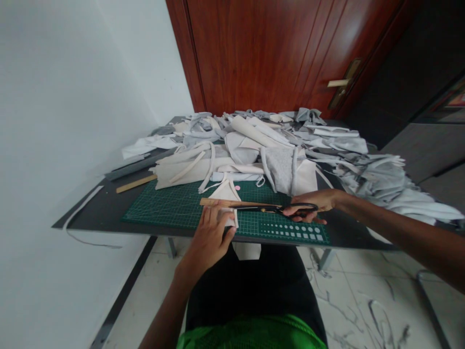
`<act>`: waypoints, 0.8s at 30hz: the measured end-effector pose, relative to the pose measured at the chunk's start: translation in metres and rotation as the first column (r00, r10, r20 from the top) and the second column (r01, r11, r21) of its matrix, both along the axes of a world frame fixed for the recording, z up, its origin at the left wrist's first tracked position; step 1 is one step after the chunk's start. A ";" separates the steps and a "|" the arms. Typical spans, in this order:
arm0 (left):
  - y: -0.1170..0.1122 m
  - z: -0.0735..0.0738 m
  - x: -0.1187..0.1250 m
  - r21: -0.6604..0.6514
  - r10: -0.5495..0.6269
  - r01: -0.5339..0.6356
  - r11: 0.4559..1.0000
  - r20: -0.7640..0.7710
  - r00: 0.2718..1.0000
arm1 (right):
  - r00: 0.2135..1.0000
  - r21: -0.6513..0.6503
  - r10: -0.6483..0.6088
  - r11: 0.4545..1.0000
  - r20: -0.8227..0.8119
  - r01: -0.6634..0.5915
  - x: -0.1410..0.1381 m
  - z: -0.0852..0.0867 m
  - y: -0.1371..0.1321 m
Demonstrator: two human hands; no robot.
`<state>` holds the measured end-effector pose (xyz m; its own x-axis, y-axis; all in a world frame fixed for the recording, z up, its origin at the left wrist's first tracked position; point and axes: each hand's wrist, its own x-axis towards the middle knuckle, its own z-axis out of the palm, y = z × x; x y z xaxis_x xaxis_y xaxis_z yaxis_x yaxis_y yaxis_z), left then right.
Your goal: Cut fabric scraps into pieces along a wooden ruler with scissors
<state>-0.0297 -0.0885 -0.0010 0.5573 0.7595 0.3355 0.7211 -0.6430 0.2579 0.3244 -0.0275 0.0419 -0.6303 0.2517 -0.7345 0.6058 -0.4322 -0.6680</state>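
From the head-worn camera: on a green cutting mat [167,206], a cream fabric piece [225,191] lies partly under a wooden ruler [220,202]. The left hand [208,241] presses flat on the near part, fingers slightly spread, gripping nothing. The right hand [312,199] is curled around the handles of black scissors [271,209], blades pointing left along the ruler. The tips sit beside the left fingers, so a careless forward push could nick them; light pressure could let ruler or fabric skew.
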 end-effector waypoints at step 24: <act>-0.002 0.005 -0.008 -0.073 -0.062 0.062 0.995 0.001 0.998 | 0.990 0.209 0.117 0.969 0.080 -0.132 0.000 0.005 0.009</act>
